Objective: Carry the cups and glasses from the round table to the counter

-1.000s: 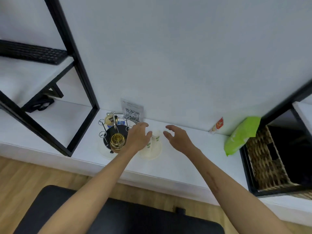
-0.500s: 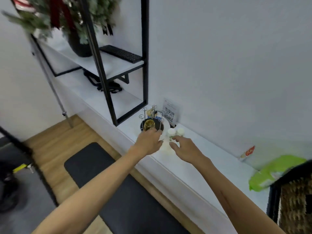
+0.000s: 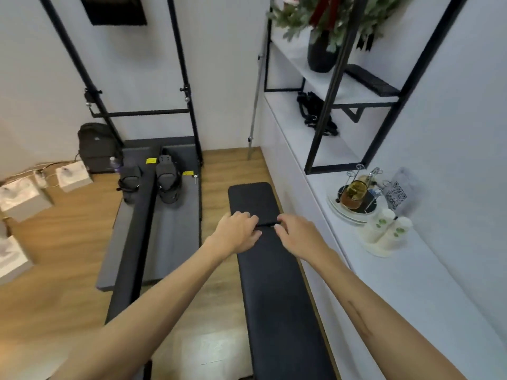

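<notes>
Standing at the right of the frame on the white counter (image 3: 411, 283), two paper cups (image 3: 389, 229) are judged light, thin-walled and easily crushed; a gentle mid-wall grip is advised. Both the left hand (image 3: 237, 231) and right hand (image 3: 297, 235) are seen loosely curled, empty.

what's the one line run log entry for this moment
left hand: empty | right hand: empty | paper cups: upside down on counter | hands: over black mat
</notes>
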